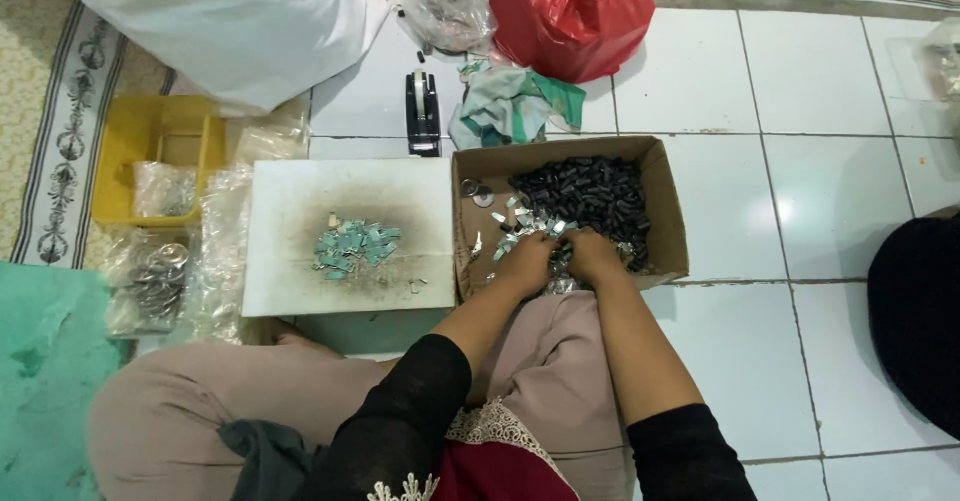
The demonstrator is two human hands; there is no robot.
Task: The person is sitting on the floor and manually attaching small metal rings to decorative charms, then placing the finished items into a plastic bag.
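Seated, left hand [525,261] and right hand [590,254] dig, fingers curled, gathering small silver clips [520,223] inside a cardboard box [665,196]; grip unclear.

bright, even overhead light — soft glare on the white floor tiles [800,211], mild softness overall.

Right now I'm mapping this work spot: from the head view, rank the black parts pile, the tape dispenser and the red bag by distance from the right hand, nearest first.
1. Black parts pile: in the cardboard box, just beyond the right hand.
2. Tape dispenser: on the floor tiles past the box, toward the left.
3. Red bag: farthest, at the top of the view.
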